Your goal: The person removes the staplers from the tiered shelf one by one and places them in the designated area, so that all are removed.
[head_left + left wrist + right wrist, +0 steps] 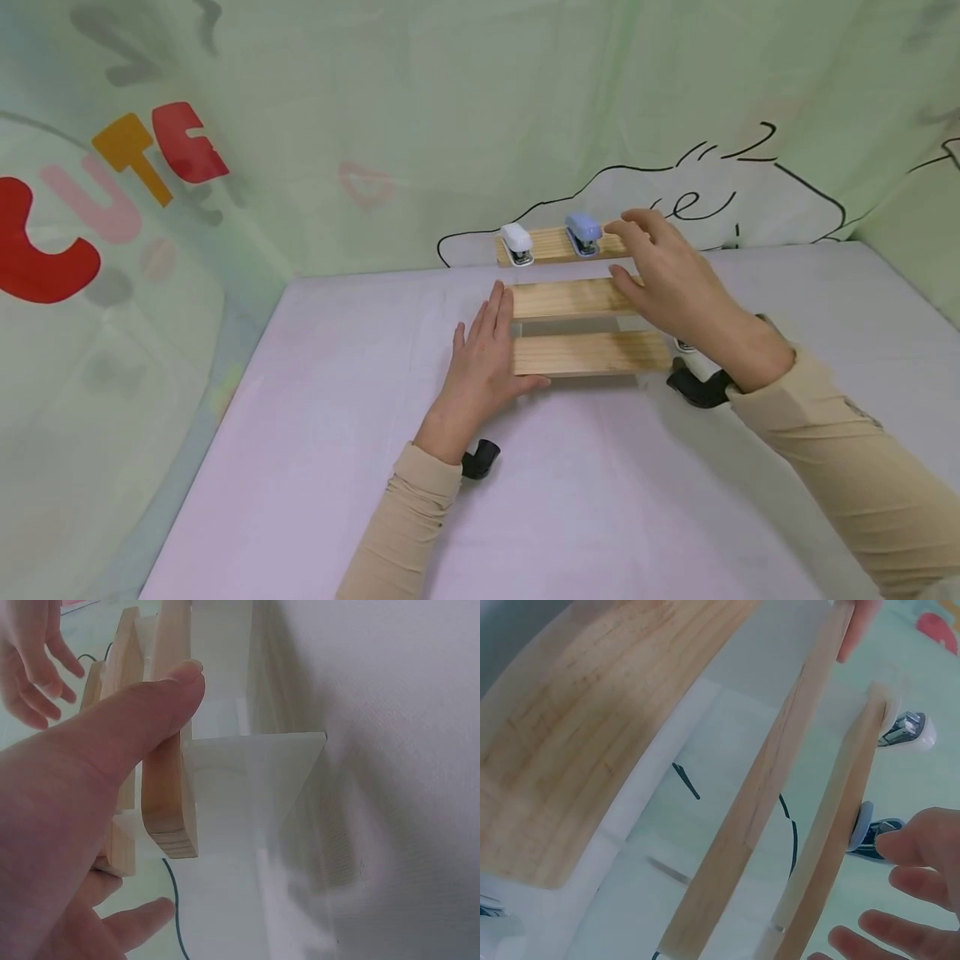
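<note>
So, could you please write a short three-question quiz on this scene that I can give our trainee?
1. Multiple choice: which board of the wooden rack bears the blue stapler? (a) lowest (b) middle (c) top
2. True or false: seen from the head camera, the blue stapler stands to the left of the white one beside it.
3. Fill in: the ____ hand has its thumb on the front edge of the lowest board.

Key:
1. (c), the top board.
2. False; it stands to the right of the white stapler.
3. Left; the left hand.
</note>
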Demonstrator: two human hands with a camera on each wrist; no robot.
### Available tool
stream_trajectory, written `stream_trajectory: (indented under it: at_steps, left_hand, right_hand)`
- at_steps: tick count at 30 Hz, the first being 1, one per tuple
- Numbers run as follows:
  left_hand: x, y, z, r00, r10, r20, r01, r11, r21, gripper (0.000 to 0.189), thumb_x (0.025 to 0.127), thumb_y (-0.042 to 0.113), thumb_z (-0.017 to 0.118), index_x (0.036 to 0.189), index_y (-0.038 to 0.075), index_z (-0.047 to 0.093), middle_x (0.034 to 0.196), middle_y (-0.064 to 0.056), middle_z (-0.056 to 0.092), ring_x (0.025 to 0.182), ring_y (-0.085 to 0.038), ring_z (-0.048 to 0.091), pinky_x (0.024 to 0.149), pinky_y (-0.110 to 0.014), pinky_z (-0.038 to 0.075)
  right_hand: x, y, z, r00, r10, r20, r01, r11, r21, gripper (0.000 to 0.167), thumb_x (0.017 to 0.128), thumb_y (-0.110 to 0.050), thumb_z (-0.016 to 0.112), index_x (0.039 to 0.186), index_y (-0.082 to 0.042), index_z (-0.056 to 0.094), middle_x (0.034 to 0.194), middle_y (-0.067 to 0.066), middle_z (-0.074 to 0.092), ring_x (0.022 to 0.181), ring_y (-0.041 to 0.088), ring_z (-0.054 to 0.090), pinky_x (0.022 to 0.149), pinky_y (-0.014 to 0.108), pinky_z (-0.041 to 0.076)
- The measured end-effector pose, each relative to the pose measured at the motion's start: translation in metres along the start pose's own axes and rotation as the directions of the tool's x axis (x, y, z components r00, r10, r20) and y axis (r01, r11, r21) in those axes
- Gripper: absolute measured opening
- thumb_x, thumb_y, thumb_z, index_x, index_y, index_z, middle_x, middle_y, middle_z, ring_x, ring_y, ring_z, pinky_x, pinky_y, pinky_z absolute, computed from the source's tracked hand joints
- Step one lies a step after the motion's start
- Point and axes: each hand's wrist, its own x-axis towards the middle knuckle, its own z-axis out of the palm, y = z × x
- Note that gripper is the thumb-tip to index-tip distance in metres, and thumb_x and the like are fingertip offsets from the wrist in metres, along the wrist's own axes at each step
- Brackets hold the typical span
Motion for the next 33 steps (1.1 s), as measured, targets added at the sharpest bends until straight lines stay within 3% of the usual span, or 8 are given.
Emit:
stream_trajectory:
  at_steps: [13, 22, 33]
  left_hand:
    - [0.000, 0.001, 0.000, 1.000, -0.010, 0.007, 0.010, 1.000, -0.003, 0.129, 0.070, 0.055, 0.085, 0.160, 0.008, 0.006, 0.169, -0.006, 0.004, 0.145, -0.028, 0.037, 0.111, -0.060, 0.036]
    - [0.001, 0.000, 0.001, 1.000, -0.009, 0.004, 0.009, 1.000, -0.004, 0.129, 0.069, 0.055, 0.085, 0.160, 0.008, 0.006, 0.169, -0.006, 0.004, 0.142, -0.029, 0.042, 0.109, -0.059, 0.039]
    - [0.001, 0.000, 0.001, 1.000, -0.016, 0.013, 0.016, 1.000, -0.009, 0.129, 0.070, 0.055, 0.085, 0.160, 0.009, 0.005, 0.169, -0.005, 0.002, 0.141, -0.029, 0.043, 0.108, -0.059, 0.040]
  right_hand:
    - [0.001, -0.001, 0.003, 0.998, 0.036, 0.043, -0.036, 0.999, 0.002, 0.056, 0.091, -0.002, 0.063, 0.143, 0.002, 0.042, 0.141, 0.028, 0.044, 0.117, 0.044, 0.053, 0.078, 0.058, 0.052]
    - [0.002, -0.004, 0.005, 0.999, 0.010, 0.034, -0.010, 1.000, 0.000, 0.057, 0.091, -0.003, 0.062, 0.144, -0.002, 0.042, 0.139, 0.025, 0.047, 0.101, 0.040, 0.060, 0.068, 0.053, 0.054]
    - [0.006, -0.004, 0.011, 0.999, -0.014, 0.046, 0.011, 0.997, 0.070, 0.059, 0.092, -0.002, 0.062, 0.146, -0.005, 0.041, 0.139, 0.025, 0.045, 0.107, 0.040, 0.058, 0.076, 0.055, 0.054]
